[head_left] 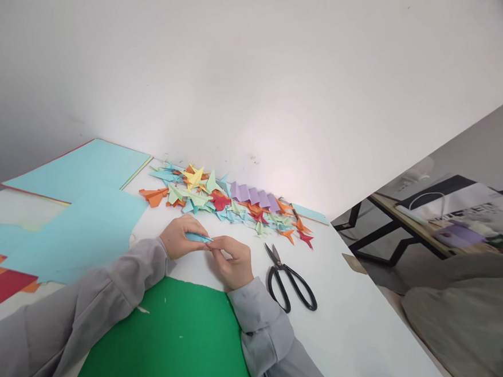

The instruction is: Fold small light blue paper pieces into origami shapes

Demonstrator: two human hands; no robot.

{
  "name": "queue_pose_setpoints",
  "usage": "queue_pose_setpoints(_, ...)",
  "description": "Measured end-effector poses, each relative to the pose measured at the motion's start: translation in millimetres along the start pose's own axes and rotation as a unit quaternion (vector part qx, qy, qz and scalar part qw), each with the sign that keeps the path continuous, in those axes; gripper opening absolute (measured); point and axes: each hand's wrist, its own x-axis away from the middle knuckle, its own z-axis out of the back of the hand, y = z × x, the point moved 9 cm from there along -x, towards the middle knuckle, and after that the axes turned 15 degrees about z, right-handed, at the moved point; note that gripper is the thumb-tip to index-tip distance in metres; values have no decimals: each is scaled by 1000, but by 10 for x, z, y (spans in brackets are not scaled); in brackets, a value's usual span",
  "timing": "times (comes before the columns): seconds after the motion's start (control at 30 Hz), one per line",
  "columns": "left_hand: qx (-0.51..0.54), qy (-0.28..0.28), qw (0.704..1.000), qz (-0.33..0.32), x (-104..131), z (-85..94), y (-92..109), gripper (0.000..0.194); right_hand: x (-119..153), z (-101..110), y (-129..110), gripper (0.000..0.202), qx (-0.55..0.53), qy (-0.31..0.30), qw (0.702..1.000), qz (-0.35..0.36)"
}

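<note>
A small folded piece of light blue paper (pixel 198 238) is pinched between both hands above the white table. My left hand (pixel 183 236) is closed on its left end, and my right hand (pixel 231 260) grips the right tip with thumb and fingers. Part of the paper is hidden by the fingers. Just behind the hands lies a pile of folded paper shapes (pixel 194 199) in yellow, green, orange, red and blue. A purple pleated paper strip (pixel 254 196) rests on that pile. Below my wrists is a green sheet (pixel 172 332) with a few white scraps on it.
Black-handled scissors (pixel 286 277) lie partly open to the right of my right hand. Large light blue sheets (pixel 89 223) cover the left side, with orange and red paper pieces (pixel 3 290) nearer. A wall (pixel 241 84) rises behind the table; a shelf (pixel 421 229) stands at right.
</note>
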Motion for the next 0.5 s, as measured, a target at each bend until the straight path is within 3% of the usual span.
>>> queue_pose_setpoints(0.5,19,13,997,68,-14,21,-95,13,75,-51,107,23,-18,-7,999,-35)
